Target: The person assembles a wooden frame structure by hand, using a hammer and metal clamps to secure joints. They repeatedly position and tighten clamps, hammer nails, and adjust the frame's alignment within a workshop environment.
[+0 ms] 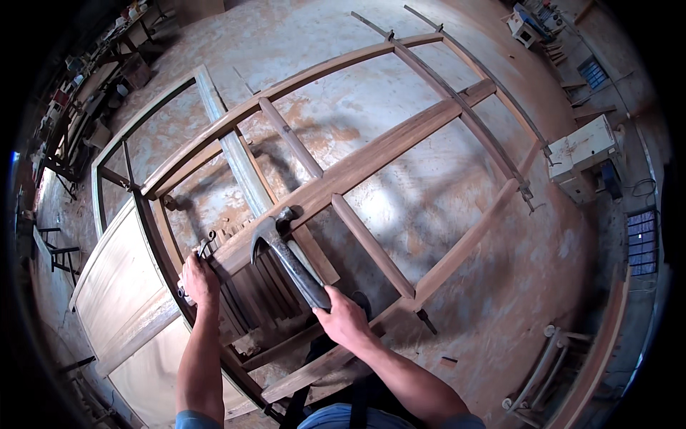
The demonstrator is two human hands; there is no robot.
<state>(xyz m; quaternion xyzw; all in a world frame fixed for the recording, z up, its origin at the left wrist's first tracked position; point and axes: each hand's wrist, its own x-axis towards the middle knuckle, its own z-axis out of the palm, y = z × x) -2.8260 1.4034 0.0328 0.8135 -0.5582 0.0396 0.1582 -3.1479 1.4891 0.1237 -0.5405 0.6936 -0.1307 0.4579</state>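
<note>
My right hand (346,319) is wrapped round the handle of a claw hammer (287,259), whose head lies over the wide middle rail of a large wooden frame (389,151). My left hand (200,280) is closed at the near left end of that rail, beside a long dark clamp bar (163,252). A small dark metal piece with a looped end (208,245) sticks up beyond its fingers. What the left fingers grip is hidden. Short crosspieces (371,243) join the middle rail to the outer rails.
Bar clamps (493,146) span the frame's far right end. Under the near part stands a row of dark wooden strips (261,293). A pale panelled piece (128,264) lies at the left. A white machine (582,154) stands at the right, and a cluttered workbench (96,86) at the far left.
</note>
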